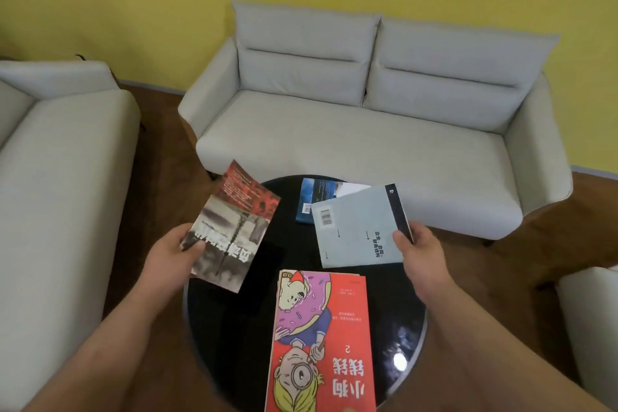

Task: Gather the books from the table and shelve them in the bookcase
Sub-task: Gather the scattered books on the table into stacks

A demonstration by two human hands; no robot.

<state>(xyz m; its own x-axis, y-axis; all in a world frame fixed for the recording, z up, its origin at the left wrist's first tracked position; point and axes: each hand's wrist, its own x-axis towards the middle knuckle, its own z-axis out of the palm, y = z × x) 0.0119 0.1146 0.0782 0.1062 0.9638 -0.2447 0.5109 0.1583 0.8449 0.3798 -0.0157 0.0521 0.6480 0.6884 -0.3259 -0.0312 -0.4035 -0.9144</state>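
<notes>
Head view: person stands over round black table (234,344), one book in each hand.
L hand (174,254): thumb on top, fingers curled under the near edge of a red-and-grey book (230,227), held tilted above the table's left edge, clear of the top.
R hand (418,247): thumb over, fingers under, pinching the dark spine edge of a pale blue book (361,227) at the table's far right. Can't tell if it's fully off the top.
Left on table: dark blue book (311,197) at the far side, partly under the pale blue one; red cartoon book (321,338) flat at the near edge, nothing on it.
Handling: all look like thin paperbacks, so prob. light and floppy, w/ glossy covers likely slick. Best gripped at the spine or stacked flat w/ thumb on top, else pages may fan open.
Around: grey sofa (368,130) beyond the table, second sofa (60,177) to its left, pale seat corner (588,311) to its right, wood floor under.
In the way: both hands are full, so the other two books prob. need stacking first. Seats hem the table on three sides. Bookcase not in shot.
</notes>
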